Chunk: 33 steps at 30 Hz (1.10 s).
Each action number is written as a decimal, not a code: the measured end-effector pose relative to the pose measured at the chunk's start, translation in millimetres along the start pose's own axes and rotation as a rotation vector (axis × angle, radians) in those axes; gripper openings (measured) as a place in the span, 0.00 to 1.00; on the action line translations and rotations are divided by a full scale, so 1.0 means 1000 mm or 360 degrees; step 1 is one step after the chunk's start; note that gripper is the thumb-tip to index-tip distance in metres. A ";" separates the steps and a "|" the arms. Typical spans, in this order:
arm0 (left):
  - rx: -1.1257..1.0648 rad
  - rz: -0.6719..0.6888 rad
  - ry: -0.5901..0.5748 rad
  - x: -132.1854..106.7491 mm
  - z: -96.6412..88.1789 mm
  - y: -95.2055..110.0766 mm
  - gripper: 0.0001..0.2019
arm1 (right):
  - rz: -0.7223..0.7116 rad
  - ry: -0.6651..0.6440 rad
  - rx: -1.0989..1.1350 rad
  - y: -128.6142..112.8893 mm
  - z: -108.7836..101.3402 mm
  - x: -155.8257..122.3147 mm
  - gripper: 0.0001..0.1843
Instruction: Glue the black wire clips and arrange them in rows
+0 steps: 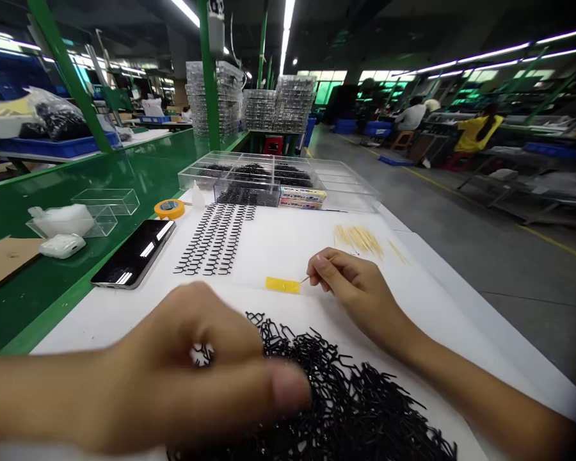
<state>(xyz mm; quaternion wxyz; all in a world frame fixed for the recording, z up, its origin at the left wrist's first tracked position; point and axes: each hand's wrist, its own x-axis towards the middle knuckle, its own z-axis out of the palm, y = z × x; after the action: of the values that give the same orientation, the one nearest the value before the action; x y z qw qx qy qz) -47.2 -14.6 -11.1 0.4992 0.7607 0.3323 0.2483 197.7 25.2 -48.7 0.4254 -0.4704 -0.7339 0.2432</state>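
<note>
Where heaped, black forked strips tangle densely.

Tangled black strips in the way

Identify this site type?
Probably a factory assembly floor: a long green workbench, tall stacks of clear plastic trays, and a heap of small black parts being handled.

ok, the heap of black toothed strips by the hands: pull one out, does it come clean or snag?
Likely snags: in the heap of black toothed strips, the hooked teeth look interlocked, so neighbours may drag along. They look thin, so probably light and a bit springy. Single strips should stay put, not roll: the laid-out rows of strips sit flat.
</note>
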 end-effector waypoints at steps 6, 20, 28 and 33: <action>0.0691 0.0287 -0.0289 0.061 -0.002 -0.007 0.06 | 0.0030 0.0043 -0.0021 0.000 -0.001 0.001 0.15; 0.0426 0.0381 -0.0475 0.080 0.003 -0.021 0.04 | 0.0098 0.0046 0.0023 -0.010 -0.002 -0.004 0.14; -0.0461 -0.0107 -0.0059 0.065 0.004 -0.012 0.02 | 0.0150 -0.0053 0.0266 -0.020 0.000 -0.009 0.11; -0.1134 -0.0387 -0.0057 0.063 0.006 -0.013 0.01 | 0.0247 -0.0272 0.0411 -0.032 0.004 -0.013 0.09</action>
<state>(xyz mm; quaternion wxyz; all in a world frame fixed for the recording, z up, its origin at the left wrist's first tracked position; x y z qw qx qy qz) -5.3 33.0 -22.4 0.7640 0.4986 0.3044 0.2740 181.4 -0.1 -31.9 0.3984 -0.4446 -0.6915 0.4068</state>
